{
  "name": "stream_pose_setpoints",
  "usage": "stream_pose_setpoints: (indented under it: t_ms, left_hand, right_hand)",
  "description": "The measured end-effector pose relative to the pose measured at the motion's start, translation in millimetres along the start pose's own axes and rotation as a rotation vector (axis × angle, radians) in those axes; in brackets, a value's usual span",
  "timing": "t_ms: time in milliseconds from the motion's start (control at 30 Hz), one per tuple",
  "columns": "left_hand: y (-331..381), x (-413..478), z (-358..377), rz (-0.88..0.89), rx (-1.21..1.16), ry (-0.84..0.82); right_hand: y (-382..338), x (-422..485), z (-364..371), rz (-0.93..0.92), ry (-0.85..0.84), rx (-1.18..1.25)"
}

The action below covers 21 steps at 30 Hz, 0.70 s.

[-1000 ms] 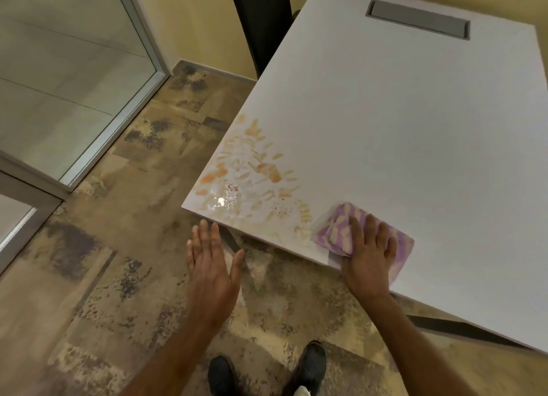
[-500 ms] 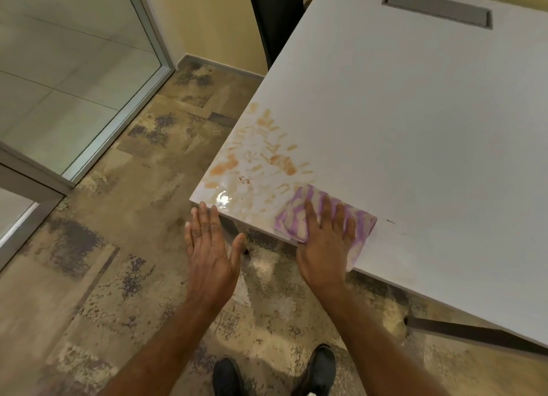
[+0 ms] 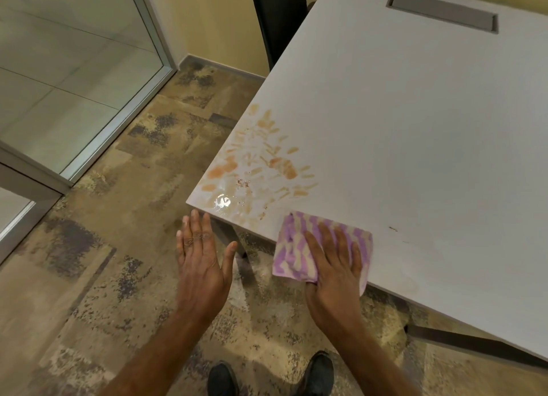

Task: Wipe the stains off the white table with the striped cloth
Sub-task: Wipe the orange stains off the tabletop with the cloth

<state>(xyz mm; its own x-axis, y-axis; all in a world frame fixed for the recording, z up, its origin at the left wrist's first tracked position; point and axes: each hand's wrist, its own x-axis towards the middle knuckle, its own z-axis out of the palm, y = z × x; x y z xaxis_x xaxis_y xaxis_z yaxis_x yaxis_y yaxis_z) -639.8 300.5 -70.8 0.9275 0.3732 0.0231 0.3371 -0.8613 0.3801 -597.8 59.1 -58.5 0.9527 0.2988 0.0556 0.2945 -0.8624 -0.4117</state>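
My right hand (image 3: 335, 271), fingers flat, pressing cloth (image 3: 293, 247) — pulling it back to desk (image 3: 415, 128) edge from stains (image 3: 267, 164); most still remaining. Left hand (image 3: 201, 265) hovering spread, holding nothing.

No writing, label, brand mark, number or sign could be read anywhere in the head view: none was legible on the flat white rectangular table top (image 3: 415, 128), on the purple-and-cream striped cloth (image 3: 292, 247), or on the grey recessed metal panel (image 3: 441, 11) set into the table's far end.
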Motion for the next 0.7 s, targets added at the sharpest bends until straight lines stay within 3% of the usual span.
stream_pose_setpoints:
  t_ms: [167, 400, 700]
  left_hand:
    - [-9, 3, 3, -0.006, 0.014, 0.006]
    - [-24, 14, 4, 0.026, 0.039, 0.029]
    - [-42, 29, -4, 0.088, 0.14, 0.045]
  right_hand:
    - [-15, 17, 5, 0.138, 0.004, -0.054]
    - [-47, 41, 25, 0.182, -0.009, -0.146]
    - [-113, 76, 57, 0.006, -0.036, -0.144]
